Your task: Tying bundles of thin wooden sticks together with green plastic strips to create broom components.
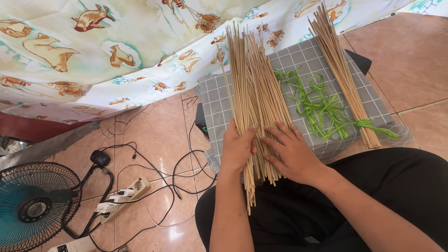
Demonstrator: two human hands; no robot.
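While spread flat on a loose sheaf of thin bamboo sticks (pixel 254 93), left hand (pixel 238 148) and right hand (pixel 291 151) both unclenched; light, stiff, brittle, best gathered mid-length.

Loose sheaf of thin, pale bamboo sticks (pixel 254 88) is lying lengthwise on a grey checked cloth (pixel 298 60), far ends fanning out toward a patterned sheet, near ends overhanging the person's lap. Sticks are straight, uneven in length, unbound. Both hands are resting on the sheaf's near part, fingers spread.
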